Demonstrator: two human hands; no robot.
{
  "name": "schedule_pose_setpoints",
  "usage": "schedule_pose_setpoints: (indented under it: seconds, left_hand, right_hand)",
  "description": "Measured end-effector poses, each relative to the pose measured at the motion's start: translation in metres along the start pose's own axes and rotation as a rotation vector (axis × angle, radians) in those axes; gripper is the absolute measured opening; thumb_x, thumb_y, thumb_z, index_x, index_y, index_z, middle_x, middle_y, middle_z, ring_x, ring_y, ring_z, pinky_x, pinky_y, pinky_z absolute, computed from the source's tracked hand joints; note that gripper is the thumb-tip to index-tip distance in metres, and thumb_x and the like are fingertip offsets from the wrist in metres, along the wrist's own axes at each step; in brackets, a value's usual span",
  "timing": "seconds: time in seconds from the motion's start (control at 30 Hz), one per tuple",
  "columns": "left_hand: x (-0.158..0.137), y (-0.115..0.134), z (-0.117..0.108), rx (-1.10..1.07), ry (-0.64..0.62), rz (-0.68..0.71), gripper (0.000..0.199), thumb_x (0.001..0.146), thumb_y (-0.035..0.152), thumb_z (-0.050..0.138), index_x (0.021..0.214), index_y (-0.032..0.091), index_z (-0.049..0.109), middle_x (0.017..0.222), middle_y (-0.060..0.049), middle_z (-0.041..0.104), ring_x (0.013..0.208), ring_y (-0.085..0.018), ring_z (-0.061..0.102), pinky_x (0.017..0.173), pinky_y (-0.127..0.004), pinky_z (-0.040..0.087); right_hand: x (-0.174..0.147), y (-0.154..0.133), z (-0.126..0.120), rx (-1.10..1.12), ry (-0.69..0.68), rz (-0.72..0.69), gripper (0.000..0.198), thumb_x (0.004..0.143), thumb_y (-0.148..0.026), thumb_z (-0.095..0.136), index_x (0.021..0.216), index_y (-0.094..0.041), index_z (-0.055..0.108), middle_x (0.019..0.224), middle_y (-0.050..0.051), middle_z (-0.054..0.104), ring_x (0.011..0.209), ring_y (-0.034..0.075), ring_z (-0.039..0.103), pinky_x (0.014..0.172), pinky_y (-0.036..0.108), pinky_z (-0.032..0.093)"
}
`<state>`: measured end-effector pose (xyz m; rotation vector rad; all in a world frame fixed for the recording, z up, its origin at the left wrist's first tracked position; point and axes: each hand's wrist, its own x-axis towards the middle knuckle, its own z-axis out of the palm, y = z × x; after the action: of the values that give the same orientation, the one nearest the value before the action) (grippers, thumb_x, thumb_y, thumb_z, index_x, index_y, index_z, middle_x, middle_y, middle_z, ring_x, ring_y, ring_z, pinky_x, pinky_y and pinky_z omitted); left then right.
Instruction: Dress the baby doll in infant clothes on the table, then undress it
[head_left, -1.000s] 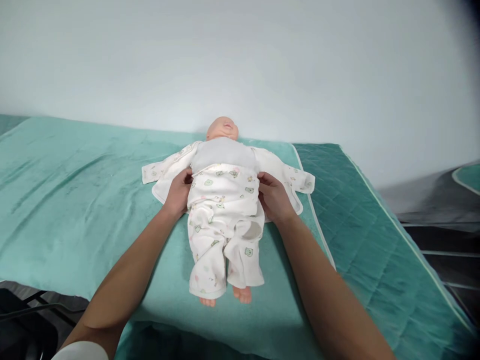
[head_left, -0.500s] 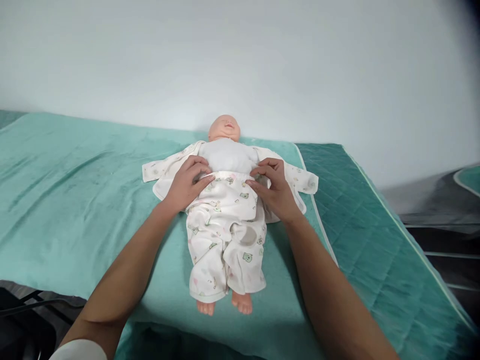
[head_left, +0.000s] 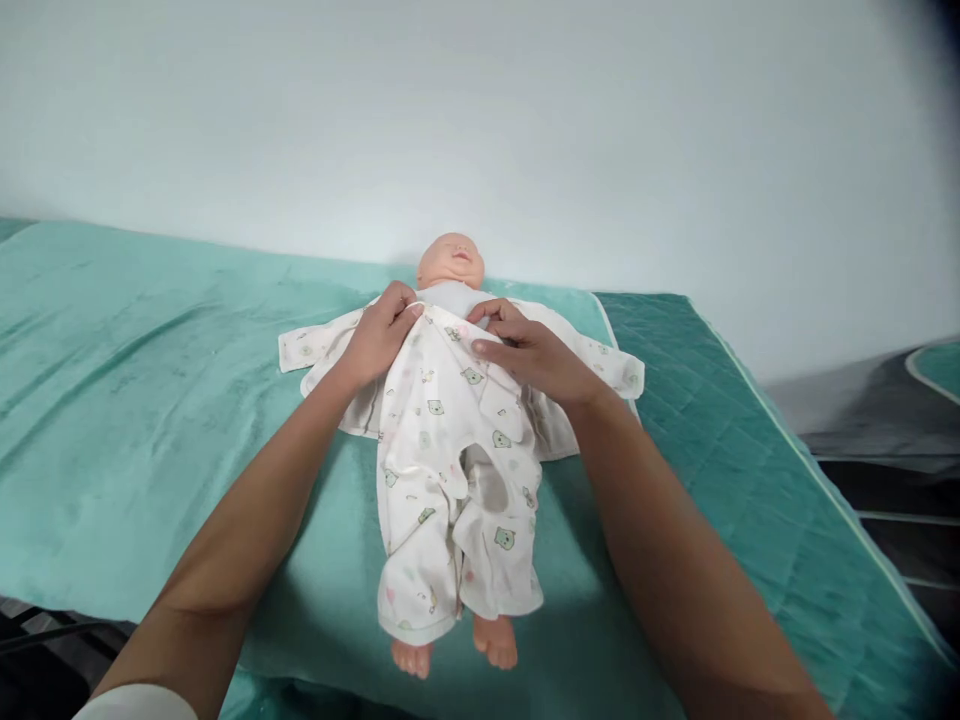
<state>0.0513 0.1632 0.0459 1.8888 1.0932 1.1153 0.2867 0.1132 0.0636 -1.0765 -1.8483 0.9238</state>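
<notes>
A baby doll (head_left: 451, 261) lies on its back, head toward the wall and bare feet toward me. It wears white printed baby pants (head_left: 435, 420) with an opening at the crotch. Under its arms and torso an open, matching baby shirt (head_left: 319, 342) is spread out. My left hand (head_left: 381, 335) pinches the waistband at the left, pulled up to the doll's chest. My right hand (head_left: 529, 350) is at the waistband's right side, thumb outside on the cloth and fingers over the edge; the band sits lower there. A pale grey torso shows above the waistband.
A light green sheet (head_left: 135, 400) covers the bed, with a darker quilted green cover (head_left: 750, 450) at the right. A white wall (head_left: 480, 120) stands behind the doll's head. Dark metal framing (head_left: 892, 510) shows at the right edge.
The waistband has been drawn up from the doll's belly to its chest, most on the left. My left hand has moved up with it; the right has shifted slightly up and inward.
</notes>
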Motion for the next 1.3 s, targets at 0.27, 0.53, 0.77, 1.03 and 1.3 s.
schedule_pose_setpoints:
  seconds: [0.27, 0.53, 0.77, 1.03, 1.3]
  left_hand:
    - [0.003, -0.029, 0.001, -0.358, 0.109, -0.205, 0.031, 0.09, 0.052, 0.065, 0.087, 0.025, 0.051, 0.066, 0.003, 0.044, 0.059, -0.014, 0.042, 0.06, -0.027, 0.035]
    - [-0.007, -0.028, -0.007, -0.277, 0.162, -0.235, 0.021, 0.092, 0.042, 0.06, 0.086, 0.024, 0.052, 0.067, 0.003, 0.046, 0.06, -0.014, 0.041, 0.059, -0.027, 0.031]
    - [-0.019, -0.033, -0.015, -0.057, 0.353, -0.26, 0.015, 0.092, 0.034, 0.056, 0.083, 0.023, 0.051, 0.068, 0.004, 0.046, 0.065, -0.014, 0.042, 0.066, -0.028, 0.033]
    - [-0.018, -0.034, -0.008, 0.191, 0.237, -0.188, 0.012, 0.092, 0.031, 0.054, 0.083, 0.024, 0.052, 0.076, 0.0, 0.059, 0.076, -0.021, 0.052, 0.073, -0.032, 0.035]
    - [-0.019, -0.032, -0.004, 0.253, 0.141, -0.151, 0.006, 0.09, 0.028, 0.056, 0.085, 0.026, 0.057, 0.075, -0.003, 0.064, 0.074, -0.025, 0.055, 0.07, -0.033, 0.034]
  right_hand:
    - [0.0, 0.052, -0.018, 0.649, 0.255, 0.416, 0.032, 0.068, -0.05, 0.082, 0.08, -0.021, 0.074, 0.084, 0.007, 0.075, 0.089, 0.03, 0.071, 0.078, 0.043, 0.058]
    - [-0.005, 0.052, -0.008, 0.802, 0.395, 0.446, 0.027, 0.07, -0.041, 0.074, 0.089, -0.021, 0.072, 0.087, 0.008, 0.078, 0.101, 0.036, 0.073, 0.087, 0.051, 0.06]
    - [-0.011, 0.052, -0.004, 0.759, 0.421, 0.342, 0.027, 0.072, -0.043, 0.07, 0.089, -0.022, 0.069, 0.088, 0.007, 0.075, 0.091, 0.032, 0.071, 0.081, 0.048, 0.058]
    - [-0.013, 0.061, 0.004, 0.198, 0.52, 0.297, 0.048, 0.079, -0.058, 0.071, 0.06, -0.024, 0.042, 0.058, -0.005, 0.037, 0.058, 0.014, 0.035, 0.057, 0.03, 0.033]
    - [-0.012, 0.057, 0.006, -0.351, 0.561, 0.256, 0.043, 0.087, -0.054, 0.058, 0.06, -0.024, 0.044, 0.06, -0.002, 0.047, 0.065, 0.017, 0.041, 0.065, 0.033, 0.034]
